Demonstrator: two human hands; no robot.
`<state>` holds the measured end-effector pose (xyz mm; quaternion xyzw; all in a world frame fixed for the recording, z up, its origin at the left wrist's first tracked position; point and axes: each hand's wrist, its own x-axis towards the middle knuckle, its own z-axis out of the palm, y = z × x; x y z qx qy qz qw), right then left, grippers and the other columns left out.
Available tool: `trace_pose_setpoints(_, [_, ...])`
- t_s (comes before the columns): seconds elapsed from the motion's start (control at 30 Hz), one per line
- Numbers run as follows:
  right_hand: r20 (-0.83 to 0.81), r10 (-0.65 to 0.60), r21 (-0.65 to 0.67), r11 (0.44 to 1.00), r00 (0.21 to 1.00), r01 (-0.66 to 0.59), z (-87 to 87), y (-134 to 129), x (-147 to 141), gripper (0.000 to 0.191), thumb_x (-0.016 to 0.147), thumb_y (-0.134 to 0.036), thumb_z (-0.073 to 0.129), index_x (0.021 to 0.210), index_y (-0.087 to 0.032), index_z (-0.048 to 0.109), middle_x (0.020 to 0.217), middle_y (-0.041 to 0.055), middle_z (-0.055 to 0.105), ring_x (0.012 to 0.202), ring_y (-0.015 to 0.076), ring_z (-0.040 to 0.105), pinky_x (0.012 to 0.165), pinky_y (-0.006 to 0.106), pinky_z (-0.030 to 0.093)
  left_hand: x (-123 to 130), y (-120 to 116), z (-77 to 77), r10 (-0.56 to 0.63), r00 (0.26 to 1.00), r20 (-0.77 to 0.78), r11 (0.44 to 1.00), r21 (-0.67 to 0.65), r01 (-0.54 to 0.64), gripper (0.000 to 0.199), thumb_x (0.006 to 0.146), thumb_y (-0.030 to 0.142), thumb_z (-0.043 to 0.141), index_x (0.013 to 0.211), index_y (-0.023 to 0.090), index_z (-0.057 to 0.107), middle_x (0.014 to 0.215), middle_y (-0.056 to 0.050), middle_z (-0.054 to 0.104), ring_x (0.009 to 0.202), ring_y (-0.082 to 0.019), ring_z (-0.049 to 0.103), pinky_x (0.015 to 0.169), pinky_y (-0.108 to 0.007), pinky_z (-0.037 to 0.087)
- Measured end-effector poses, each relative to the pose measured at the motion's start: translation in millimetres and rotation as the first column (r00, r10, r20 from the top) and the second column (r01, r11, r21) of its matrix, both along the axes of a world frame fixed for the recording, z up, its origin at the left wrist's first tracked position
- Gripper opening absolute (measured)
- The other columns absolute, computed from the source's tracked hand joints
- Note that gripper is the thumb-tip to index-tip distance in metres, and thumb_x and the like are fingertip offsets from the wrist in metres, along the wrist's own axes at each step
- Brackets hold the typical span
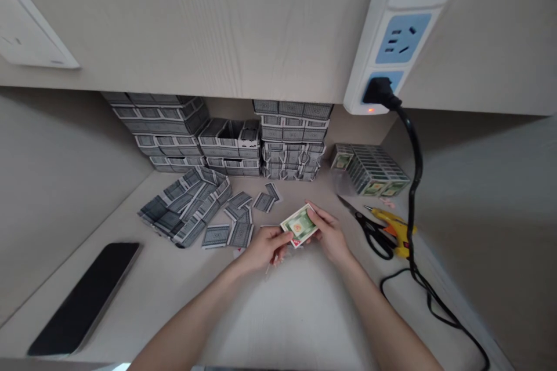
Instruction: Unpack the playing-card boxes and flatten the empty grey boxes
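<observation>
Tabletop [287, 319] beneath, left hand [261, 247] and right hand [331, 238] pinch a green card [299, 225], underside hidden.

The desk [287, 319] looks smooth and matt, and the black smartphone [85, 298] at its near left corner has a smooth, glass-like face. The green-printed card [297, 223] and patterned playing cards [216, 236] look like smooth paper stock. Near the right edge, the scissors [364, 220] pair metal blades with black plastic handles, beside a yellow plastic glue gun [394, 225].
</observation>
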<state>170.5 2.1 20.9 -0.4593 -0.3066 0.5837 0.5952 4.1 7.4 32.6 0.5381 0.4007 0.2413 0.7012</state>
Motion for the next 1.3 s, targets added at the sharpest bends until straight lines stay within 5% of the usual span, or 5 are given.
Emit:
trace_pose_setpoints(0.53, [-0.012,-0.067,0.0,0.998,0.998,0.067,-1.8,4,5,0.05,0.061,-0.042,0.068,0.104,-0.018,0.061,0.071,0.0002,0.061,0.046,0.0086,0.048,0.033,0.018,0.036,5,-2,-11.1,-0.033,0.991,0.131,0.999,-0.006,0.034,0.039,0.074,0.049,0.048,0.058,0.014,0.046,0.04,0.004,0.046,0.032,-0.005,0.04,0.035,-0.018,0.027])
trace_pose_setpoints(0.73, [-0.017,0.132,-0.039,0.99,0.991,-0.133,4.9,-4,-2,0.041,0.067,-0.041,0.061,0.098,-0.015,0.062,0.059,-0.0006,0.058,0.034,0.005,0.038,0.025,0.015,0.021,3,-3,-7.9,-0.034,0.979,0.199,0.995,0.098,0.014,0.028,0.069,0.037,0.062,0.08,0.014,0.05,0.051,0.006,0.05,0.037,-0.003,0.039,0.038,-0.015,0.027])
trace_pose_setpoints(0.87, [0.075,0.241,-0.078,0.969,0.968,-0.235,0.8,-5,-4,0.034,0.069,-0.041,0.058,0.088,-0.012,0.064,0.056,0.0004,0.058,0.033,0.0055,0.037,0.025,0.016,0.016,4,-6,-3.3,0.034,0.957,0.289,0.98,0.179,-0.089,0.071,0.056,0.025,0.074,0.117,0.02,0.038,0.078,0.0,0.062,0.064,-0.01,0.056,0.058,-0.02,0.041])
trace_pose_setpoints(1.03, [0.34,0.268,-0.125,0.963,0.902,-0.239,-6.0,-4,-8,0.05,0.078,-0.053,0.038,0.082,-0.012,0.065,0.045,-0.0003,0.054,0.032,0.0098,0.041,0.03,0.02,0.026,0,-4,-1.4,0.096,0.978,0.183,0.949,0.28,-0.146,0.043,0.06,0.029,0.071,0.098,0.014,0.057,0.08,-0.004,0.062,0.068,-0.013,0.054,0.06,-0.022,0.04])
trace_pose_setpoints(1.3, [0.749,-0.049,0.199,0.968,0.661,-0.155,4.3,-14,-12,0.05,0.083,-0.051,0.032,0.082,-0.014,0.065,0.068,0.0065,0.063,0.064,0.0168,0.057,0.055,0.024,0.042,-6,9,-12.1,0.346,0.938,-0.036,0.836,0.466,-0.29,0.028,0.062,0.038,0.066,0.074,0.013,0.062,0.049,0.007,0.036,0.046,-0.005,0.031,0.045,-0.018,0.025])
